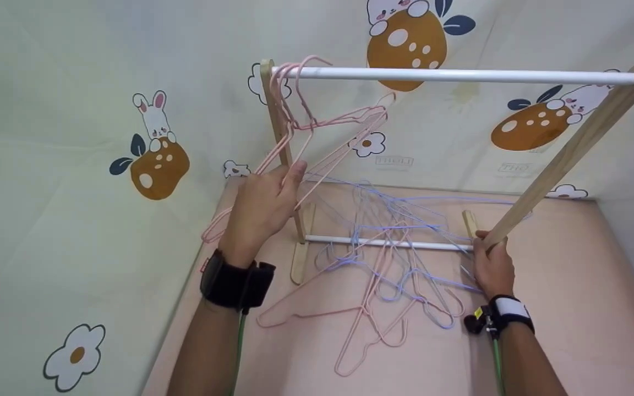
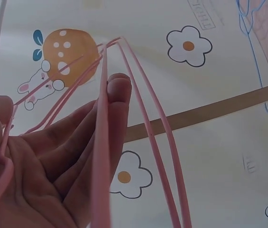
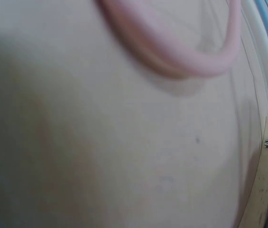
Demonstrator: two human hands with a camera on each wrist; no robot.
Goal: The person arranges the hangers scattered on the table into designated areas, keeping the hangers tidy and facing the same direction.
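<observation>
Several pink clothes hangers [image 1: 301, 102] hang by their hooks at the left end of the top rail [image 1: 449, 75] of a small wood-and-white clothes rack. My left hand [image 1: 264, 206] grips the front pink hanger between thumb and fingers, low on its near side. In the left wrist view its pink wire [image 2: 101, 152] passes over my fingers, and another bend of wire runs by the thumb. My right hand [image 1: 493, 269] holds the foot of the rack's right wooden post [image 1: 564, 157]. The right wrist view shows a blurred pink hanger hook [image 3: 190, 64], but not the hand.
A tangled heap of pink hangers [image 1: 362, 313] and blue hangers [image 1: 399, 291] lies on the pink surface [image 1: 586, 319], around and under the lower white rail [image 1: 388, 241]. Wooden feet [image 1: 299, 264] support the rack. Behind stands a sheet printed with rabbits and flowers [image 1: 77, 355].
</observation>
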